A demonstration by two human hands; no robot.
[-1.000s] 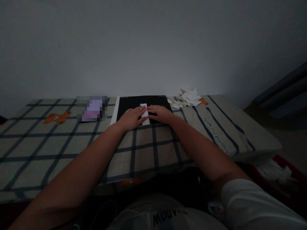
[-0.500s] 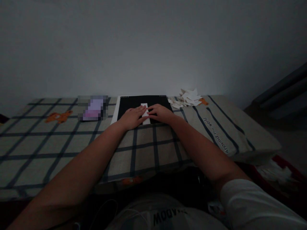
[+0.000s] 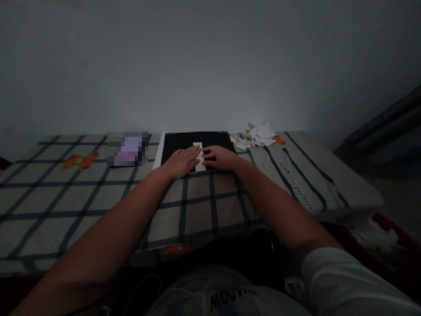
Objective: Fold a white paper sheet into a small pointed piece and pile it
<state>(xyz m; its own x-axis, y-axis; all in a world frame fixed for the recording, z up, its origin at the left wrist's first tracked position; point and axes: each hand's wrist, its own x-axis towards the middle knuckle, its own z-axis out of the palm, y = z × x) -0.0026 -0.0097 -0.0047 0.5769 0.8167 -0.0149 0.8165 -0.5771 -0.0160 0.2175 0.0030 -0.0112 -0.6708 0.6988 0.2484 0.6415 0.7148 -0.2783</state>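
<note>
A narrow white strip of folded paper (image 3: 198,157) lies on a black mat (image 3: 177,142) at the far side of a checked bedcover. My left hand (image 3: 180,161) rests flat on the mat, its fingertips pressing the strip's left edge. From the other side, my right hand (image 3: 219,158) lies palm down with its fingers touching the strip's right edge. Both hands cover part of the paper, and neither lifts it.
A heap of folded white paper pieces (image 3: 255,134) sits right of the mat near the wall. A blurred pink and grey object (image 3: 127,149) lies left of the mat. The checked cover (image 3: 98,197) has orange bear prints and ends at a rounded edge on the right.
My right hand has slid slightly down along the strip toward me. The left hand and the paper stay almost where they were.
</note>
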